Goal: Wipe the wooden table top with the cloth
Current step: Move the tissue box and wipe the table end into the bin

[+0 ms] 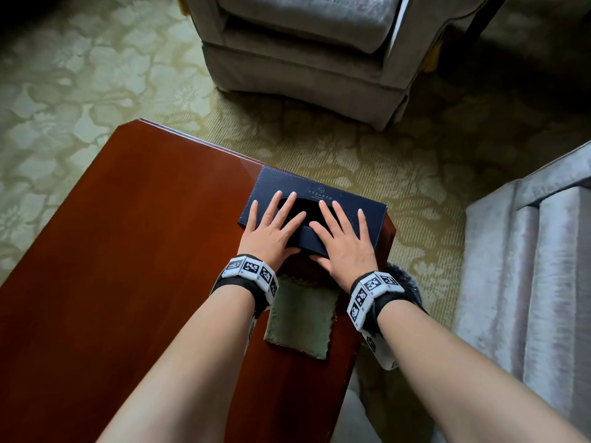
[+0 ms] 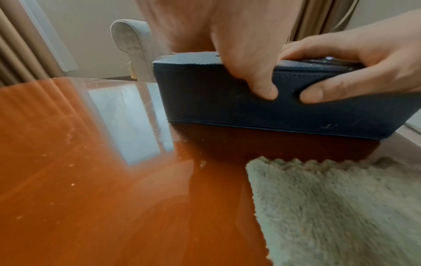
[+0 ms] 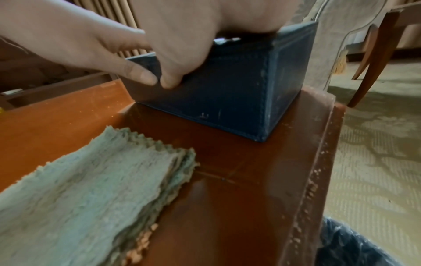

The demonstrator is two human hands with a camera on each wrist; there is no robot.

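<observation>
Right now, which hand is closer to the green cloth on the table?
Left, though only slightly. The left hand and right hand both grip the dark blue box beyond the cloth; neither touches it.

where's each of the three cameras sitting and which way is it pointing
Head: on the person's head, looking forward and down at the wooden table, with both forearms, the left hand and right hand on the dark blue box.
Left wrist: low over the table, facing the box's near side; both thumbs press it.
Right wrist: low at the table's right edge, facing the box's corner; both thumbs show here too.
Shared: all three show the box and the folded green cloth lying untouched nearer the person.
</observation>
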